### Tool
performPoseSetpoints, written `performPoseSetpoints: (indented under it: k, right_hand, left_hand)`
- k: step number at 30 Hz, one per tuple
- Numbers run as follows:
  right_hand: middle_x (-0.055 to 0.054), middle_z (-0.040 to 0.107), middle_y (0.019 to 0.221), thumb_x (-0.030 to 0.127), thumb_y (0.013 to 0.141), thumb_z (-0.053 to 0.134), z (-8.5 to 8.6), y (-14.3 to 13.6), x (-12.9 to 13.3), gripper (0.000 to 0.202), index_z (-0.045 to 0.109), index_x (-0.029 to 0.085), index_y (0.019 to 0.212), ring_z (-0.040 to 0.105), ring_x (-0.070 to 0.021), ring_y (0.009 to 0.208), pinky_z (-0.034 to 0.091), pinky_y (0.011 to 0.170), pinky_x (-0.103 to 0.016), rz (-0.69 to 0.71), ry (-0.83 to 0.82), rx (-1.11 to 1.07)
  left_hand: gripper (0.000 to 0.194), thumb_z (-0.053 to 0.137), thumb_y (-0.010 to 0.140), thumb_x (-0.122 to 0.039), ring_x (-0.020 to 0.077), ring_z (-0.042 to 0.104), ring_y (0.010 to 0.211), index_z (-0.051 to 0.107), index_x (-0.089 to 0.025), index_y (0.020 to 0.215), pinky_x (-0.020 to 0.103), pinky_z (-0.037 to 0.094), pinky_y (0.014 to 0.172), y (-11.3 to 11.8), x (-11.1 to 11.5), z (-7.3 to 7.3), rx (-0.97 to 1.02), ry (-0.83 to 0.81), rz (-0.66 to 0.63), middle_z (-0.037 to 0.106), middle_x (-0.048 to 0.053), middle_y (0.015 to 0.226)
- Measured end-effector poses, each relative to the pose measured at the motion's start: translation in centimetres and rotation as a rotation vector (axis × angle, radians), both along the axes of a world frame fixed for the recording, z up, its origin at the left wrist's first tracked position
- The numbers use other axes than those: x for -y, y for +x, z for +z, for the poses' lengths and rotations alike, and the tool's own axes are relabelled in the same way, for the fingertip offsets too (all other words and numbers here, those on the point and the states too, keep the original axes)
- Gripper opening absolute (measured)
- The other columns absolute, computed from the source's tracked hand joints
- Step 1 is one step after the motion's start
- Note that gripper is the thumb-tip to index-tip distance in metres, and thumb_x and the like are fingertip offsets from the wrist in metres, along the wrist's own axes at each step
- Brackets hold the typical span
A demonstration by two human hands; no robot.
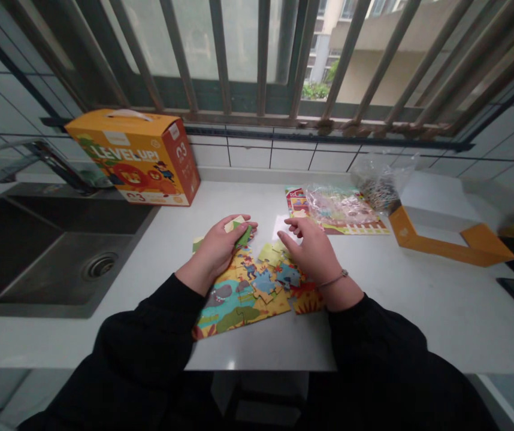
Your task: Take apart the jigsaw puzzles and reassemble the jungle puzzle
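Observation:
My left hand (pixel 219 245) is closed around a few green and cream puzzle pieces (pixel 241 232), raised a little over the far left part of the puzzle. Below lies the partly joined jigsaw puzzle (pixel 234 305), with a hippo in blue water at its near left. Loose blue puzzle pieces (pixel 264 284) rest on top of it, and yellow-green pieces (pixel 271 254) lie just behind them. My right hand (pixel 313 246) hovers at the puzzle's right side, thumb and forefinger apart, with nothing visible between them. Its palm hides part of the right-hand pieces.
An orange puzzle box (pixel 135 158) stands back left beside the dark sink (pixel 59 257). Toward the back right are a plastic-wrapped puzzle (pixel 338 206), a clear bag (pixel 380 185) of small items and an open orange-and-white box tray (pixel 450 239). Window bars (pixel 263 60) rise behind the counter.

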State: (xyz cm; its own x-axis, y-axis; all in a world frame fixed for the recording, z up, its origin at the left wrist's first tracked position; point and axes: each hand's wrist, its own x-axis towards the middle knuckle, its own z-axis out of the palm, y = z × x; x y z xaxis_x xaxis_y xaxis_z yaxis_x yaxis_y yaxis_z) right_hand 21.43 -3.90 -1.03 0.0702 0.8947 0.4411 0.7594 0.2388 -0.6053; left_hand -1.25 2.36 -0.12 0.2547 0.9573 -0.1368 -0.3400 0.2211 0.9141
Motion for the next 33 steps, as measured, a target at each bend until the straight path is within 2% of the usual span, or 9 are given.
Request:
performPoseSetpoints:
  k: [3,6,10,13,17,21,27,30,33]
  right_hand:
    - [-0.017,0.074,0.124,0.047,0.091,0.088,-0.3,0.8,0.3,0.051,0.073,0.019,0.13,0.068,-0.0364,0.122,0.054,0.111,-0.055,0.121,-0.068,0.197]
    - [-0.019,0.071,0.133,0.052,0.081,0.097,-0.5,0.5,0.6,0.07,0.071,0.017,0.136,0.065,-0.0381,0.13,0.053,0.115,-0.055,0.251,-0.141,0.277]
    - [-0.015,0.075,0.125,0.039,0.084,0.095,-0.6,0.1,0.7,0.048,0.076,0.022,0.125,0.068,-0.035,0.122,0.055,0.109,-0.052,0.263,-0.188,0.277]
    - [-0.013,0.078,0.116,0.035,0.094,0.084,-0.3,0.2,0.6,0.025,0.078,0.024,0.115,0.07,-0.0323,0.113,0.056,0.103,-0.049,0.23,-0.184,0.23]
    - [-0.011,0.08,0.104,0.033,0.107,0.062,0.5,0.4,0.7,0.018,0.078,0.024,0.108,0.073,-0.0281,0.1,0.056,0.094,-0.044,0.114,-0.134,0.108]
    - [-0.01,0.078,0.096,0.041,0.106,0.06,0.6,0.4,0.6,0.024,0.077,0.022,0.107,0.074,-0.027,0.09,0.059,0.089,-0.045,-0.011,-0.095,-0.181]
    - [-0.005,0.077,0.095,0.063,0.089,0.08,-0.1,-1.8,0.6,0.045,0.071,0.023,0.109,0.074,-0.0217,0.08,0.066,0.07,-0.037,0.199,-0.33,-0.784]
    - [-0.002,0.075,0.087,0.06,0.082,0.088,-0.2,-2.6,0.7,0.047,0.07,0.023,0.103,0.072,-0.0187,0.075,0.061,0.067,-0.032,0.254,-0.377,-0.776]
    - [-0.002,0.075,0.084,0.058,0.084,0.086,-0.4,-2.5,0.6,0.042,0.07,0.023,0.1,0.071,-0.0188,0.073,0.057,0.066,-0.031,0.203,-0.366,-0.724]
  left_hand:
    - [0.028,0.076,0.093,-0.015,0.0206,0.081,0.097,0.072,-0.015,0.121,0.031,0.065,0.089,-0.8,-0.6,0.4,0.02,-0.059,0.04,0.083,0.014,0.108]
    - [0.032,0.072,0.095,-0.016,0.0238,0.08,0.1,0.07,-0.016,0.126,0.036,0.067,0.089,-1.3,-0.5,1.0,0.042,-0.115,0.006,0.08,0.014,0.108]
    - [0.035,0.072,0.097,-0.021,0.0225,0.076,0.096,0.068,-0.021,0.131,0.045,0.069,0.093,-1.5,0.3,1.9,0.059,-0.144,-0.1,0.075,0.008,0.099]
    - [0.034,0.07,0.098,-0.025,0.0196,0.072,0.088,0.07,-0.022,0.132,0.037,0.068,0.081,-1.5,0.6,2.1,0.04,-0.154,-0.126,0.072,0.006,0.096]
    - [0.029,0.072,0.098,-0.027,0.0159,0.069,0.086,0.075,-0.018,0.126,0.023,0.06,0.068,-1.5,0.4,1.7,-0.004,-0.116,-0.109,0.072,0.006,0.096]
    - [0.027,0.077,0.099,-0.037,0.0141,0.067,0.085,0.078,-0.017,0.117,0.021,0.056,0.066,-1.4,0.2,1.2,-0.029,-0.102,-0.145,0.072,0.007,0.098]
    - [0.04,0.091,0.089,-0.045,0.0154,0.069,0.086,0.08,-0.018,0.116,0.025,0.058,0.078,-0.3,1.2,0.8,-0.029,-0.013,-0.311,0.076,0.008,0.101]
    - [0.04,0.094,0.085,-0.035,0.018,0.073,0.092,0.08,-0.019,0.118,0.028,0.058,0.085,0.0,1.5,0.3,-0.075,0.035,-0.353,0.08,0.009,0.106]
    - [0.035,0.091,0.087,-0.03,0.0195,0.076,0.095,0.081,-0.02,0.119,0.03,0.061,0.088,0.0,1.4,-0.2,-0.08,0.018,-0.344,0.082,0.01,0.11]
